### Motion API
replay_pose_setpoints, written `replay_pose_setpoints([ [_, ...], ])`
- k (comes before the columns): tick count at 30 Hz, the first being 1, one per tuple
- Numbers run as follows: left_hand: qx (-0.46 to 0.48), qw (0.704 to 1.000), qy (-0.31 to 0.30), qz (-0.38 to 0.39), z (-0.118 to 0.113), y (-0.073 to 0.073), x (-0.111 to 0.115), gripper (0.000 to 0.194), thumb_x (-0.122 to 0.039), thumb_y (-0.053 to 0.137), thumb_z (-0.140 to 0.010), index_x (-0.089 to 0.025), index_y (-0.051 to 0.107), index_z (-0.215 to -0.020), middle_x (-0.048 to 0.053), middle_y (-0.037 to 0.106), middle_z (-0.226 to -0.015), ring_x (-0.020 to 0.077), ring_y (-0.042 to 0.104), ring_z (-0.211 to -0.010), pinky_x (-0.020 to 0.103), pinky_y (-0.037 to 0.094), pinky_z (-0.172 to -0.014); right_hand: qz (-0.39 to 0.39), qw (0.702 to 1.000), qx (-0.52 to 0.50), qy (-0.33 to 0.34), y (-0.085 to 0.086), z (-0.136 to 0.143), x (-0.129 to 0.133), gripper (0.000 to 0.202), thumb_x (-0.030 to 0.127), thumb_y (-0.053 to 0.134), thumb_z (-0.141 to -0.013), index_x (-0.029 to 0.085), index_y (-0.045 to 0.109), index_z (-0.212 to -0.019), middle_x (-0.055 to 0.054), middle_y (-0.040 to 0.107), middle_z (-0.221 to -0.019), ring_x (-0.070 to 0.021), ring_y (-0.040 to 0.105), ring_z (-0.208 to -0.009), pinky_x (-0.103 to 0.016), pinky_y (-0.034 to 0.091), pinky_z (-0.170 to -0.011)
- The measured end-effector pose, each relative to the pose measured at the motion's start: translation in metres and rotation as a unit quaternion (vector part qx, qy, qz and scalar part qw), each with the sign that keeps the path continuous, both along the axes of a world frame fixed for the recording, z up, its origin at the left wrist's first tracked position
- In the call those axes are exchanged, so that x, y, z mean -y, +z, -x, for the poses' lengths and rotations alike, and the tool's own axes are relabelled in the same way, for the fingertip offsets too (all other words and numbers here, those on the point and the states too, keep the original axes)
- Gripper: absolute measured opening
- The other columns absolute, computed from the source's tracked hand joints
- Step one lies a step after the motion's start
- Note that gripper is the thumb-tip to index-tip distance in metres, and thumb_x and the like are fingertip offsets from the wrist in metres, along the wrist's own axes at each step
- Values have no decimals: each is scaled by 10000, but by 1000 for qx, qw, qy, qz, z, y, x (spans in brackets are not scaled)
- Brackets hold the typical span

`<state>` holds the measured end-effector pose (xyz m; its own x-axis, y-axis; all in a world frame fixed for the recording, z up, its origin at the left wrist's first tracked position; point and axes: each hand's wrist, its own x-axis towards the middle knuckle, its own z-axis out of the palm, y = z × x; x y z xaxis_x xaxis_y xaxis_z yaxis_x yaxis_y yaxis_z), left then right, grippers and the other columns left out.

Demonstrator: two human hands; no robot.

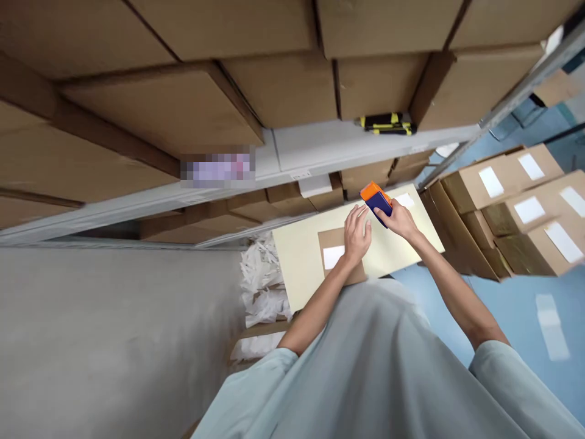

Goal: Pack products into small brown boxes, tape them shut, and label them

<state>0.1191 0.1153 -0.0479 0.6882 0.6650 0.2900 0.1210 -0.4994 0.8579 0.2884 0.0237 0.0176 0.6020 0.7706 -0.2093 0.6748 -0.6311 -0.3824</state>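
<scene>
My left hand [356,234] lies over a flat brown cardboard parcel [326,241] with a white label [333,256]. Its fingers are stretched out and hold nothing; they partly cover the parcel. Just to the right, my right hand [398,219] grips a boxy orange and dark-blue item [380,203], whose exact kind I cannot make out. That item is tilted above the board, close to my left fingertips but apart from the parcel. Beneath both hands is a cream-coloured board [297,262]. A white slip [404,200] shows on it behind my right hand.
Cardboard boxes [278,85] fill the grey metal shelf [315,143] ahead. Black and yellow utility knives [387,124] lie on its edge. Labelled cartons [530,210] stand at right on the blue floor. White crumpled plastic [262,268] is stacked left of the board, beside a grey wall [114,329].
</scene>
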Motion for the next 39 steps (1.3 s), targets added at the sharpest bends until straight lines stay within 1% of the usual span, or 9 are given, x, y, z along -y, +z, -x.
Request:
replay_pose_setpoints([
  [6, 22, 985, 137, -98, -30, 91, -93, 543, -412, 391, -1193, -306, 538, -1704, 131, 544, -1771, 285, 488, -1694, 537, 418, -1440, -102, 974, 52, 195, 82, -22, -157, 558, 380, 522, -1107, 22, 513, -1535, -288, 798, -1265, -430, 784, -1092, -474, 608, -917],
  [10, 12, 982, 159, -97, -20, 116, -127, 525, -405, 464, -1172, -265, 582, -1664, 157, 659, -1657, 314, 590, -1614, 539, 476, -1397, -19, 949, 125, 288, 116, -34, -228, 510, 258, 550, -1069, -43, 562, -1480, -346, 769, -1357, -450, 741, -1266, -533, 526, -1136],
  [14, -17, 980, 187, -71, 5, 101, -106, 483, -404, 502, -1156, -278, 633, -1604, 161, 702, -1599, 334, 659, -1538, 545, 549, -1322, 40, 939, 136, 314, 115, -44, -257, 536, 227, 583, -1044, -35, 593, -1512, -317, 771, -1408, -409, 742, -1296, -489, 512, -1188],
  [19, -83, 971, 224, -22, 35, 41, -56, 453, -412, 542, -1134, -275, 664, -1547, 181, 727, -1544, 354, 689, -1491, 565, 577, -1286, -46, 932, 156, 323, 88, -52, -262, 557, 217, 558, -1016, -85, 587, -1483, -358, 709, -1465, -453, 666, -1391, -565, 481, -1259],
  [23, -177, 948, 262, 40, 76, -18, -14, 501, -474, 598, -1118, -207, 650, -1538, 223, 696, -1569, 369, 645, -1542, 564, 495, -1357, -201, 918, 151, 306, 40, -57, -221, 704, 352, 388, -1136, -60, 347, -1705, -361, 492, -1687, -513, 474, -1587, -727, 396, -1294],
  [26, -252, 908, 317, 113, 118, -55, 21, 630, -536, 712, -1066, -136, 623, -1545, 285, 648, -1608, 393, 588, -1597, 556, 423, -1399, -265, 925, 72, 262, -27, -54, -144, 723, 449, 177, -1200, 27, 280, -1778, -310, 466, -1709, -495, 482, -1596, -756, 418, -1272],
  [32, -303, 823, 371, 305, 165, -92, 74, 791, -613, 919, -911, -154, 644, -1494, 250, 663, -1617, 357, 640, -1539, 499, 494, -1331, -27, 965, -233, 121, -162, -1, 75, 661, 591, 359, -1189, 119, 598, -1585, -253, 704, -1517, -404, 719, -1371, -612, 564, -1223],
  [35, -297, 815, 368, 334, 160, -96, 91, 614, -590, 908, -929, -163, 708, -1322, 189, 793, -1419, 299, 753, -1344, 434, 593, -1217, 102, 926, -352, 96, -183, 27, 144, 558, 519, 482, -1171, 133, 654, -1535, -237, 740, -1520, -382, 760, -1336, -563, 601, -1180],
  [39, -313, 796, 401, 327, 147, -93, 109, 467, -571, 882, -956, -176, 716, -1143, 162, 843, -1238, 294, 785, -1200, 428, 645, -1113, 165, 871, -447, 118, -179, 44, 162, 521, 511, 508, -1179, 168, 672, -1535, -196, 771, -1511, -359, 752, -1384, -489, 581, -1194],
])
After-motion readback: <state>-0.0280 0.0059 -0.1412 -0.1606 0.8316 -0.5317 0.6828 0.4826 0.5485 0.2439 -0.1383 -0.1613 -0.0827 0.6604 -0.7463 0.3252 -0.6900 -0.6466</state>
